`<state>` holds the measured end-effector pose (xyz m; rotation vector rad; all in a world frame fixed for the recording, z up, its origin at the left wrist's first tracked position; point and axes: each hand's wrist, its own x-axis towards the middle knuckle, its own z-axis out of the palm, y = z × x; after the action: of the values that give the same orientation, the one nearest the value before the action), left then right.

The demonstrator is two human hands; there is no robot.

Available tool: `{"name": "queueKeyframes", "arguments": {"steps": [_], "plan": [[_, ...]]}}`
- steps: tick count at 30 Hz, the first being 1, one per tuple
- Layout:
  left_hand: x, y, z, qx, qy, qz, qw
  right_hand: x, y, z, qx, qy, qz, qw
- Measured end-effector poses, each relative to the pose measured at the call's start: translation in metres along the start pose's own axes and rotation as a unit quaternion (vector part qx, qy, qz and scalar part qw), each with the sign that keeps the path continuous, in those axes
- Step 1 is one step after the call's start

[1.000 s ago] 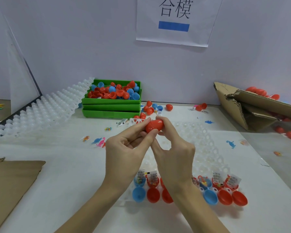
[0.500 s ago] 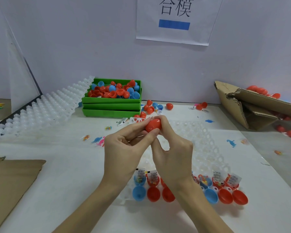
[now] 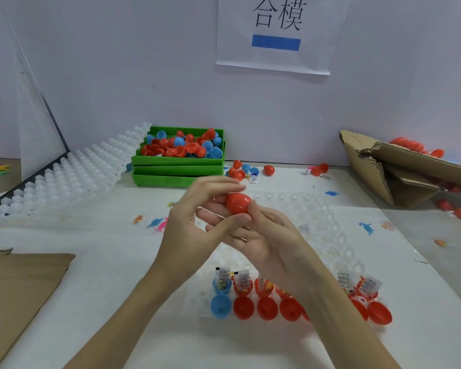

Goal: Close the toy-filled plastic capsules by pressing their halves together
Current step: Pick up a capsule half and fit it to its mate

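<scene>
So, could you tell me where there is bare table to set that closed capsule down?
Bare table lies between the cardboard sheet and the clear tray, below the toy dinosaurs. It is crowded around the green bins and the open capsules.

held capsule: a red capsule [image 3: 238, 203], egg-shaped, halves joined, is held up above the table, lying roughly sideways, pinched at both ends.
open capsules: a row of open halves [image 3: 266, 307] is seated in the clear tray's near edge, mostly red, one blue [image 3: 220, 306] at the left.
filled halves: packets [image 3: 243, 280] are stuck upright in the halves just behind them.
</scene>
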<state>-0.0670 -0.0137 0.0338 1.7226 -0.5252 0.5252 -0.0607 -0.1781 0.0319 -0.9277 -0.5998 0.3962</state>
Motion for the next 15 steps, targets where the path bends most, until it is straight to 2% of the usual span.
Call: {"name": "queueKeyframes", "arguments": {"steps": [3, 15], "plan": [[-0.0012, 0.0027, 0.002, -0.054, -0.02, -0.042, 0.997, 0.0002, 0.0022, -0.0031, 0.018, -0.013, 0.006, 1.0], [-0.0024, 0.0036, 0.002, -0.06, -0.025, 0.008, 0.998, 0.001, 0.0078, 0.0016, 0.002, -0.007, -0.035, 0.999]]}}
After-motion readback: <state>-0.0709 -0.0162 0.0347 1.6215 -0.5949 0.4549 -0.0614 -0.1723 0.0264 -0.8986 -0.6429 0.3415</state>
